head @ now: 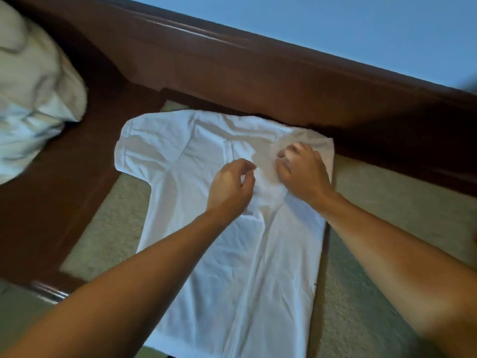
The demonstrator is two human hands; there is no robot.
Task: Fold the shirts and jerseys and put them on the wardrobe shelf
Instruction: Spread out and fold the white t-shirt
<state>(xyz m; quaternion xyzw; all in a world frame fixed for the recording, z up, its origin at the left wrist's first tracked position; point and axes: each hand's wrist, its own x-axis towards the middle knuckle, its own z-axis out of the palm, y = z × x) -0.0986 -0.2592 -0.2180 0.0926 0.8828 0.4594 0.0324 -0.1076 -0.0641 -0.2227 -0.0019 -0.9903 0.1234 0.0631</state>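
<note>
A white short-sleeved shirt [214, 254] lies spread flat on a pale green mattress [382, 202], its collar end toward the brown headboard. One sleeve sticks out at the upper left; the right side is folded in along a straight edge. My left hand [231, 186] hovers with curled fingers over the middle of the chest, pinching at the cloth near the collar. My right hand [300, 167] lies on the folded right shoulder, its fingers curled into a bunch of fabric.
A dark brown wooden bed frame [232, 71] runs along the far side and down the left. A crumpled white pillow or bedding heap [31, 94] sits at the upper left. A light blue wall [335, 19] is behind the headboard.
</note>
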